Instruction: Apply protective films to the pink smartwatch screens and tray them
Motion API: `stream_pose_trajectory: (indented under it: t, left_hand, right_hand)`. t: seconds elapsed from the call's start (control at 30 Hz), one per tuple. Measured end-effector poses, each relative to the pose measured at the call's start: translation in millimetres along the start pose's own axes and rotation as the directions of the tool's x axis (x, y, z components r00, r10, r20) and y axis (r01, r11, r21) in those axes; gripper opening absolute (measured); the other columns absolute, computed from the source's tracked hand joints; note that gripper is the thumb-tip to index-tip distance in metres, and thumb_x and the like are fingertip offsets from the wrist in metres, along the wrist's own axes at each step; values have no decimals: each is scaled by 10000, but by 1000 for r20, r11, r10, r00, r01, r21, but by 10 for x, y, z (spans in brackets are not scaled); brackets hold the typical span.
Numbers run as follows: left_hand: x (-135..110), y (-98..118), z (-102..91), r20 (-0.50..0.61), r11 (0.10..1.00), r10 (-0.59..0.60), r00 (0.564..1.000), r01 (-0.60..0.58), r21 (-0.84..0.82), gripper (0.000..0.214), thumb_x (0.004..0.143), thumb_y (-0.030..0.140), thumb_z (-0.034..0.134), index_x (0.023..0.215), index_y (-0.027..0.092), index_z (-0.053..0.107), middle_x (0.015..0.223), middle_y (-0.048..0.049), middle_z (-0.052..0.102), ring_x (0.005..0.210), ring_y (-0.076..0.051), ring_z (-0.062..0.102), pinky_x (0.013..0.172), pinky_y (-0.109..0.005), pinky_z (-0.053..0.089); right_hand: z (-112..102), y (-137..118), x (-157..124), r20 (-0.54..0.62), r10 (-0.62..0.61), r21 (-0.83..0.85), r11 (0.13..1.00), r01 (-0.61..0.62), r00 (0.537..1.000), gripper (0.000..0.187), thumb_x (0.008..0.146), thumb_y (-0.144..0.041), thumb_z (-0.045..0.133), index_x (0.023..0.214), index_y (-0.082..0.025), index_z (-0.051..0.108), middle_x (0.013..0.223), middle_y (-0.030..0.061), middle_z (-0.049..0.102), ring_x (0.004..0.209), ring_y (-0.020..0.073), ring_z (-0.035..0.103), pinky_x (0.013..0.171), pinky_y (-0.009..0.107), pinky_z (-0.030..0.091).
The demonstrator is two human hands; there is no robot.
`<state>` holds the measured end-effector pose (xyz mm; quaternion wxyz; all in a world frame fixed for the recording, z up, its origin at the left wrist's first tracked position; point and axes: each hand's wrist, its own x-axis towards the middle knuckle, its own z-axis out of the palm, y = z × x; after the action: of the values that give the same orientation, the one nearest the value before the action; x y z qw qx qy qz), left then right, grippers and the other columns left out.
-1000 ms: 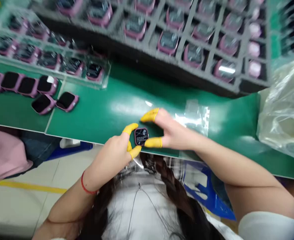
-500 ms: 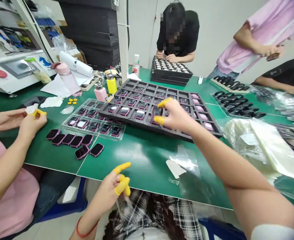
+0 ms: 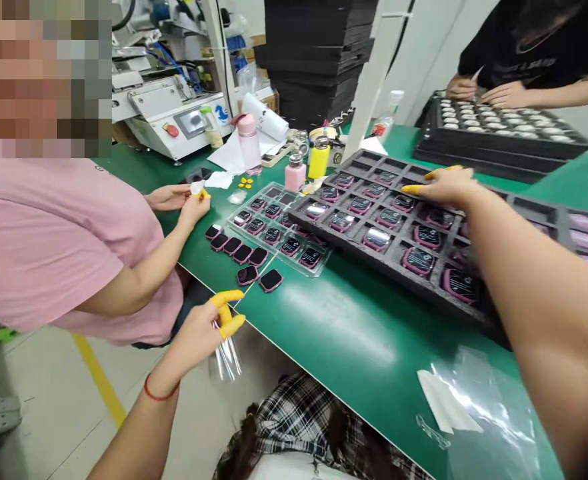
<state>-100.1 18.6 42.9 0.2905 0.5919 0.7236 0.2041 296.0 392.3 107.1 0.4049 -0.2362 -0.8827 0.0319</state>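
Note:
My left hand (image 3: 204, 333), with yellow finger cots, hangs off the table's front edge. A piece of clear plastic film (image 3: 228, 360) dangles from its curled fingers, the index finger and thumb sticking out. My right hand (image 3: 447, 187) is over the black foam tray (image 3: 369, 257), thumb and index finger apart, and I see nothing between them. Purple-framed smartwatch faces (image 3: 418, 261) fill many of the tray's compartments. A clear plastic tray (image 3: 317, 270) with more watch faces is partly under its left corner. Several dark-screened watch faces (image 3: 271, 280) lie loose near the table edge.
On the left a co-worker in a pink shirt (image 3: 139, 287) handles a small white piece. Pink (image 3: 295, 177) and yellow bottles (image 3: 319, 160) stand behind the trays. White paper (image 3: 444, 400) and clear film lie at front right. Across the table another person works at stacked trays (image 3: 504, 150).
The view has swung left. My right hand has moved back across the foam tray from its front row, and the dark watch face between its fingers is gone. My left hand still has the film.

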Motion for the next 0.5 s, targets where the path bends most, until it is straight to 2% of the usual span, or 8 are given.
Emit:
stream_pose_trajectory:
  t: [0.07, 0.13, 0.17, 0.23, 0.3, 0.33, 0.4, 0.5]
  left_hand:
    - [141, -35, -213, -6, 992, -4, 1000, 5, 127, 467, 897, 433, 511, 1290, 181, 525, 686, 20, 580, 622, -170, 544, 634, -274, 425]
    - [327, -37, -364, 28, 973, 11, 1000, -17, 231, 514, 882, 446, 526, 1316, 172, 508, 711, 3, 626, 593, -183, 553, 603, -280, 392]
    - [423, -25, -405, 53, 962, 19, 998, -33, 272, 542, 875, 459, 534, 1329, 165, 500, 705, -1, 634, 580, -190, 558, 583, -281, 375]
    - [594, 16, -414, 105, 935, 34, 994, -69, 349, 593, 865, 488, 548, 1349, 152, 488, 680, -5, 633, 581, -206, 579, 558, -280, 359]
    - [712, 62, -350, 141, 903, 38, 989, -94, 419, 595, 855, 496, 568, 1330, 144, 508, 701, -26, 647, 648, -228, 621, 568, -279, 375]
    - [749, 81, -305, 150, 887, 36, 988, -100, 451, 574, 853, 493, 576, 1304, 141, 529, 741, -46, 664, 697, -240, 639, 587, -284, 394]
    - [786, 107, -222, 147, 854, 27, 989, -99, 511, 512, 877, 484, 570, 1249, 133, 559, 854, -85, 687, 792, -249, 656, 658, -309, 448]
    - [773, 138, -169, 122, 814, 7, 992, -76, 575, 449, 930, 494, 540, 1199, 136, 572, 975, -89, 682, 862, -220, 656, 784, -375, 504]
  right_hand:
    - [33, -222, 72, -146, 14, -27, 999, -19, 989, 577, 766, -653, 666, 508, -286, 304, 502, -6, 420, 851, 203, 574, 859, 339, 489]
    - [166, -722, 88, -216, 61, -84, 993, -80, 975, 430, 829, -565, 661, 616, -286, 413, 635, 27, 531, 940, 243, 561, 898, 417, 493]
    - [285, -1059, 63, -219, 139, -161, 971, -176, 966, 372, 836, -545, 661, 674, -273, 466, 690, 49, 555, 954, 269, 556, 903, 470, 485]
    - [626, -1805, -60, 47, 307, -311, 909, -279, 950, 313, 838, -508, 667, 825, -216, 554, 820, 115, 600, 965, 325, 559, 886, 565, 466]
    - [1054, -2478, -254, 235, 307, -279, 930, -239, 922, 345, 820, -514, 691, 844, -192, 569, 812, 116, 613, 877, 304, 590, 799, 502, 512]
    - [1272, -2736, -356, 378, 366, -268, 923, -278, 851, 386, 808, -522, 708, 885, -170, 569, 861, 142, 618, 895, 316, 591, 795, 499, 514]
    - [1662, -3054, -525, 448, 393, -266, 916, -300, 803, 437, 766, -518, 754, 906, -147, 570, 902, 166, 621, 879, 318, 597, 757, 482, 525]
    - [2016, -3137, -621, 437, 439, -297, 894, -335, 785, 344, 813, -440, 718, 928, -163, 551, 999, 177, 605, 977, 330, 571, 786, 497, 528]
